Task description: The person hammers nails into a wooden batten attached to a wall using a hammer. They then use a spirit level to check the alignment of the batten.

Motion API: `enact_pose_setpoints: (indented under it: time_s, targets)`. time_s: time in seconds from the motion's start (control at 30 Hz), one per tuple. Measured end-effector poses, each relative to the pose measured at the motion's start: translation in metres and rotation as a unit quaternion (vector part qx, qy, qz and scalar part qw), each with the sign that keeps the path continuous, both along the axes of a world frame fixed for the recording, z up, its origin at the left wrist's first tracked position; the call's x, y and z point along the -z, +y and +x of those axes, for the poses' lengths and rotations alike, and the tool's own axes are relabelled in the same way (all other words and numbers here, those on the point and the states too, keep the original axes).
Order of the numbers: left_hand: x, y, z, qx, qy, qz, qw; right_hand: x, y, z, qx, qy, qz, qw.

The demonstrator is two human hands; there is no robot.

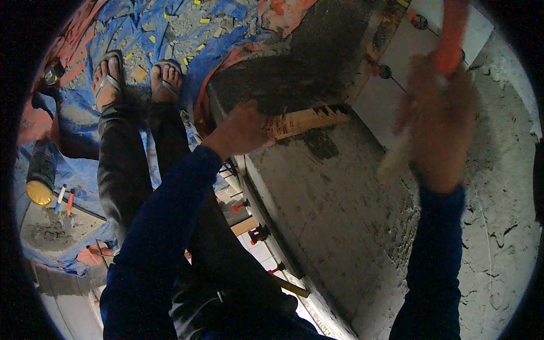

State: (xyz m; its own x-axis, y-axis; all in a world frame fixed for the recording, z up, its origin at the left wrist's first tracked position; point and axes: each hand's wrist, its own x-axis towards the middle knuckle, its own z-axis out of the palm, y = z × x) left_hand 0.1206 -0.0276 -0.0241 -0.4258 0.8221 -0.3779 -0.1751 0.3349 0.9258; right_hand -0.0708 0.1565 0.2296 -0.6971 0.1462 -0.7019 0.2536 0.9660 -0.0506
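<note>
My left hand (241,129) is closed on the near end of a flat strip of wood (311,120). Its far end is jagged and splintered, and the strip lies against the grey concrete surface (323,192) of a step or ledge. Over the right side of that ledge, my right hand (442,119) is raised and smeared by motion. A red-orange bar-shaped object (453,34) runs up from its fingers; its kind is too blurred to make out. A pale blurred piece (394,158) shows beside the same hand.
Rubble lies on a blue tarp (226,14) around my sandalled feet (107,79). Light tiles (391,107) with dark and red clips adjoin the ledge. Red-and-black clamps (259,234) line its left edge. A can (39,190) and two markers (70,201) are at far left.
</note>
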Motion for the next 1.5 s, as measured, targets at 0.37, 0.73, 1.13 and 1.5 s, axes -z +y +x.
enact_pose_setpoints:
  time_s: [0.37, 0.73, 1.13, 1.5]
  targets:
    - [0.001, -0.002, 0.003, 0.019, 0.083, 0.034, 0.996, 0.003, -0.014, 0.008, -0.063, 0.124, -0.036, 0.990]
    - [0.011, 0.000, 0.014, -0.026, 0.042, 0.022, 0.999, -0.009, 0.006, 0.020, -0.274, -0.081, 0.082, 0.955]
    - [0.006, -0.001, 0.007, -0.035, 0.081, 0.034, 0.996, -0.003, -0.004, 0.011, -0.173, -0.059, 0.037, 0.982]
    - [0.002, -0.005, 0.010, -0.034, 0.111, 0.025, 0.993, 0.004, 0.022, 0.067, -0.105, -0.290, 0.015, 0.951]
